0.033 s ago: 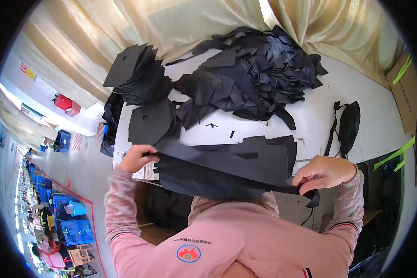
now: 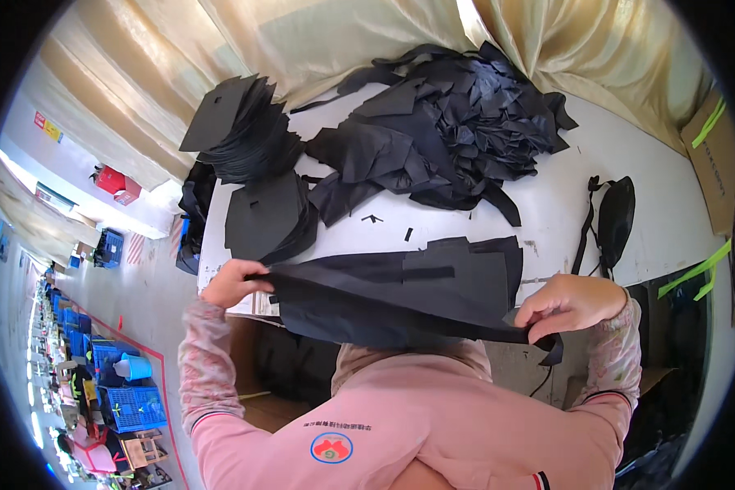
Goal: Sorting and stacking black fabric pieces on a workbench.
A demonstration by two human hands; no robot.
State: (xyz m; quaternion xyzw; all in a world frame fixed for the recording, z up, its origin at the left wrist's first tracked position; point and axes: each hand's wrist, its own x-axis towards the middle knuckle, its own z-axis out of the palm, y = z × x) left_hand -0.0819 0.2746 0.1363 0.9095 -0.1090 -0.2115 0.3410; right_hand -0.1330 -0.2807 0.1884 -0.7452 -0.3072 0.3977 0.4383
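A pale yellow curtain hung along the far side, well beyond both hands, and to the outside of the left hand a long workshop floor ran away with blue crates standing on it. The white table stretched forward from the hands, its near edge just under them. A big loose heap of black fabric offcuts lay at its far side, ahead of the right hand and well apart from it. The large black fabric panel was stretched between the two hands over the near edge of the table, its lower part drooping toward the person's pink top. Against the other picture of the same instant nothing had shifted: the panel hung spread in the same place and the grip looked the same, so it was being held out, not laid down. Two stacks of cut black pieces sat ahead of the left hand, the nearer one just beyond it. A black pouch with a strap lay just ahead of the right hand. The left hand was closed on the panel's left corner, and the right hand pinched its right edge between thumb and fingers. Small black scraps dotted the bare table just beyond the panel.
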